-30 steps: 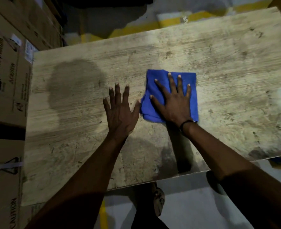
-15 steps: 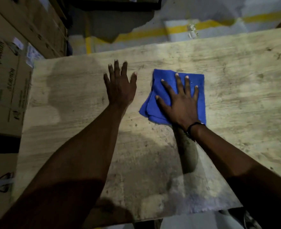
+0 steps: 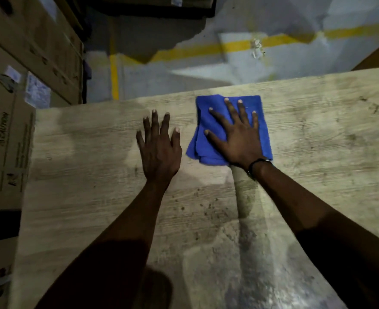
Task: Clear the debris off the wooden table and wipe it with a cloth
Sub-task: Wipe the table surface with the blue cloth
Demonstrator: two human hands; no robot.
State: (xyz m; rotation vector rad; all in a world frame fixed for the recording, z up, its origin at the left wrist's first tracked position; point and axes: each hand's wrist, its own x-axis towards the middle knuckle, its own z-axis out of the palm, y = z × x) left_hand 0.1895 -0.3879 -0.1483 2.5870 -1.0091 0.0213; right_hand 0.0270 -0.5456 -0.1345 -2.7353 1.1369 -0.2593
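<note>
Head view: my right hand (image 3: pixel 239 139) presses flat, fingers spread wide, on the blue cloth (image 3: pixel 208 141) near the tabletop's (image 3: pixel 317 152) far edge. My left hand (image 3: pixel 159 148) lies open, holding nothing, just beside it. Boxes (image 3: pixel 8 139) stand left.

Stacked brown cardboard boxes (image 3: pixel 28 70) along the left side of the frame, one printed with "CAUTION". Grey floor (image 3: pixel 206 76) across the top, marked with yellow lines (image 3: pixel 233 46). Small pale scrap (image 3: pixel 257 48) lying on the yellow line, upper right. Dark shadow near the top middle.
</note>
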